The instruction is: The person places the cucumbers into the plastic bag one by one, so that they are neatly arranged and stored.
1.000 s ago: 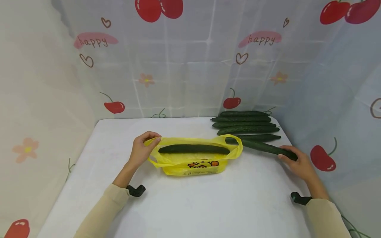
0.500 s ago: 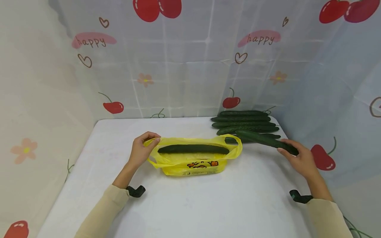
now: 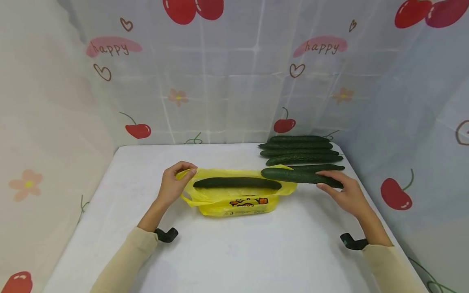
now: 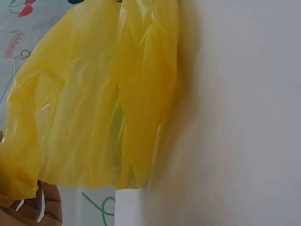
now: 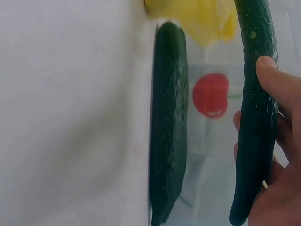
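A yellow plastic bag lies open on the table with one cucumber inside it. My left hand pinches the bag's left edge between thumb and fingers; in the left wrist view the thin bag hangs from fingers at the lower left. Near its stem end my right hand grips another cucumber, lifted off the table. That cucumber's left end is over the bag's right handle. The right wrist view shows the thumb and fingers wrapped round this cucumber.
Several cucumbers lie in a stack-like row at the back right of the white table. The nearest one sits just behind the held cucumber. A printed curtain stands behind the table and at both sides.
My right hand has lifted the cucumber and carried it left, so its far end is now above the bag's right handle. The left hand and the bag stay in place.
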`<state>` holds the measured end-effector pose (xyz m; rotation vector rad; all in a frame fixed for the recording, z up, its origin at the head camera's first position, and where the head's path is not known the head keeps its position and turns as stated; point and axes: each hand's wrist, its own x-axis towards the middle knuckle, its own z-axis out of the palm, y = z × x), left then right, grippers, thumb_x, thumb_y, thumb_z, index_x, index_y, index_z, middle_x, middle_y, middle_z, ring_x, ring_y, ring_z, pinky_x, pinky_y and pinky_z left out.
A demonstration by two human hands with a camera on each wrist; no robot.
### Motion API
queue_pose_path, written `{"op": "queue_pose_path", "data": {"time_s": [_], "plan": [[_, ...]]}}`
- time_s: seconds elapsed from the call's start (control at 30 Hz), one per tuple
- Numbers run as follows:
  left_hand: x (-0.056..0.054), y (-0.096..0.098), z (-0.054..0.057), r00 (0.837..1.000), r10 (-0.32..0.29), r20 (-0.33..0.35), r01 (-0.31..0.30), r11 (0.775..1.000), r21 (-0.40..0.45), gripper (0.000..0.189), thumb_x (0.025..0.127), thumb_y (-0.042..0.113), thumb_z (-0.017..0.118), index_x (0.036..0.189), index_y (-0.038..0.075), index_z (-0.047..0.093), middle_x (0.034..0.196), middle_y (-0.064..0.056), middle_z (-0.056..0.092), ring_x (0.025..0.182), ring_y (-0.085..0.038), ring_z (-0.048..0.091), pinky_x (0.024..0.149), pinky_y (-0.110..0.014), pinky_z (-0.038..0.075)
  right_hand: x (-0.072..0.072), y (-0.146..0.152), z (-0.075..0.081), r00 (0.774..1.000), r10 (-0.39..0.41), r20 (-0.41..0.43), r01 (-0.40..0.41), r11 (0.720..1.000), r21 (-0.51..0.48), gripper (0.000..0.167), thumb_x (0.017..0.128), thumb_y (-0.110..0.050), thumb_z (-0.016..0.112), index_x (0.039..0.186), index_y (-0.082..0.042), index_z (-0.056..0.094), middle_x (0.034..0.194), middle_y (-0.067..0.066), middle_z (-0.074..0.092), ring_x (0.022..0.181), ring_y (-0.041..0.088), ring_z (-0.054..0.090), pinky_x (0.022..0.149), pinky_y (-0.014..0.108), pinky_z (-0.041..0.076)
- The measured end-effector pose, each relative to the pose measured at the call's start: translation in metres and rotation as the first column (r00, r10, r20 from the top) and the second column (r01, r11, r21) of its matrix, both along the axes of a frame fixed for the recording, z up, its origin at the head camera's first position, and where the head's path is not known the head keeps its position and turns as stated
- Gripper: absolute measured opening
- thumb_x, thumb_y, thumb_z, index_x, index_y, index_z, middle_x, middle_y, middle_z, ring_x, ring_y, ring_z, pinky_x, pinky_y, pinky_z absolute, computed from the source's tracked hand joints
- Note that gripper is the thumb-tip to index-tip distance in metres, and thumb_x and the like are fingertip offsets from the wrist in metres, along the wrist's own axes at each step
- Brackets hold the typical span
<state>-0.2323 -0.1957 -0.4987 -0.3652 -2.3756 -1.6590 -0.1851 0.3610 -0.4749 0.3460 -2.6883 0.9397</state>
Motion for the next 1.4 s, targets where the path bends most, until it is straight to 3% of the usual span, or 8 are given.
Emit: {"op": "queue_pose_path", "data": {"time_s": [0.17, 0.3, 0.53, 0.73, 0.97, 1.03, 1.3, 1.4], "plan": [[-0.002, 0.003, 0.001, 1.000, -0.007, -0.005, 0.007, 1.000, 0.010, 0.015, 0.104, 0.026, 0.075, 0.112, 0.015, 0.078, 0.115, -0.008, 0.077, 0.115, -0.007, 0.067, 0.099, -0.012, 0.054, -0.005, -0.024, 0.002, 0.997, 0.080, -0.006, -0.079, 0.996, 0.038, 0.041, 0.095, -0.021, 0.084, 0.135, -0.022, 0.075, 0.137, 0.012, 0.074, 0.129, 0.030, 0.065, 0.106, 0.062, 0.053], [-0.002, 0.003, 0.001, 1.000, -0.002, -0.011, 0.002, 1.000, 0.013, 0.014, 0.103, 0.026, 0.075, 0.111, 0.015, 0.078, 0.114, -0.008, 0.077, 0.114, -0.004, 0.067, 0.098, -0.012, 0.054, -0.009, -0.042, 0.003, 0.992, 0.122, 0.044, -0.124, 0.991, 0.042, 0.040, 0.097, -0.025, 0.083, 0.136, -0.019, 0.074, 0.139, 0.015, 0.073, 0.131, 0.042, 0.065, 0.106, 0.069, 0.052], [-0.002, 0.004, -0.001, 1.000, -0.014, -0.014, 0.014, 1.000, 0.010, 0.014, 0.103, 0.026, 0.075, 0.111, 0.015, 0.078, 0.114, -0.007, 0.077, 0.114, -0.005, 0.067, 0.099, -0.013, 0.053, -0.011, -0.070, -0.001, 0.989, 0.128, 0.073, -0.136, 0.985, 0.104, 0.041, 0.096, -0.026, 0.083, 0.136, -0.017, 0.074, 0.137, 0.016, 0.073, 0.130, 0.041, 0.066, 0.107, 0.068, 0.053], [-0.002, 0.003, 0.000, 1.000, -0.015, -0.011, 0.015, 1.000, 0.010, 0.014, 0.104, 0.026, 0.075, 0.112, 0.015, 0.078, 0.115, -0.007, 0.077, 0.115, -0.006, 0.066, 0.101, -0.013, 0.052, -0.011, -0.099, 0.003, 0.986, 0.169, -0.001, -0.165, 0.962, 0.217, 0.041, 0.097, -0.024, 0.082, 0.136, -0.018, 0.074, 0.134, 0.011, 0.075, 0.120, 0.034, 0.069, 0.096, 0.059, 0.061], [-0.004, 0.004, 0.001, 1.000, -0.020, -0.013, 0.020, 1.000, 0.019, 0.014, 0.104, 0.024, 0.075, 0.112, 0.014, 0.078, 0.114, -0.010, 0.077, 0.109, -0.007, 0.068, 0.095, -0.013, 0.055, -0.012, -0.130, 0.001, 0.977, 0.200, -0.080, -0.171, 0.947, 0.273, 0.039, 0.096, -0.023, 0.083, 0.133, -0.016, 0.075, 0.130, 0.010, 0.078, 0.124, 0.033, 0.071, 0.104, 0.058, 0.059], [-0.005, 0.004, 0.001, 1.000, -0.023, -0.011, 0.023, 1.000, 0.018, 0.014, 0.104, 0.025, 0.074, 0.112, 0.014, 0.078, 0.114, -0.009, 0.077, 0.110, -0.006, 0.068, 0.094, -0.014, 0.056, -0.012, -0.139, 0.000, 0.975, 0.202, -0.096, -0.168, 0.945, 0.280, 0.039, 0.095, -0.024, 0.084, 0.132, -0.016, 0.075, 0.129, 0.009, 0.078, 0.122, 0.032, 0.071, 0.099, 0.055, 0.062], [-0.006, 0.005, -0.001, 1.000, -0.022, -0.002, 0.022, 1.000, 0.018, 0.014, 0.104, 0.025, 0.074, 0.112, 0.014, 0.078, 0.116, -0.008, 0.077, 0.112, -0.004, 0.067, 0.095, -0.014, 0.055, -0.012, -0.172, -0.010, 0.928, 0.272, -0.256, -0.191, 0.935, 0.300, 0.038, 0.091, -0.021, 0.088, 0.127, -0.013, 0.077, 0.120, 0.005, 0.078, 0.109, 0.027, 0.073, 0.090, 0.045, 0.064], [-0.005, 0.006, -0.002, 1.000, -0.025, 0.003, 0.025, 1.000, 0.015, 0.014, 0.104, 0.024, 0.074, 0.113, 0.013, 0.077, 0.116, -0.009, 0.076, 0.112, -0.003, 0.066, 0.095, -0.013, 0.055, -0.013, -0.182, -0.013, 0.921, 0.296, -0.254, -0.215, 0.929, 0.301, 0.038, 0.091, -0.020, 0.088, 0.127, -0.013, 0.078, 0.120, 0.005, 0.079, 0.109, 0.026, 0.074, 0.091, 0.044, 0.064]]}}
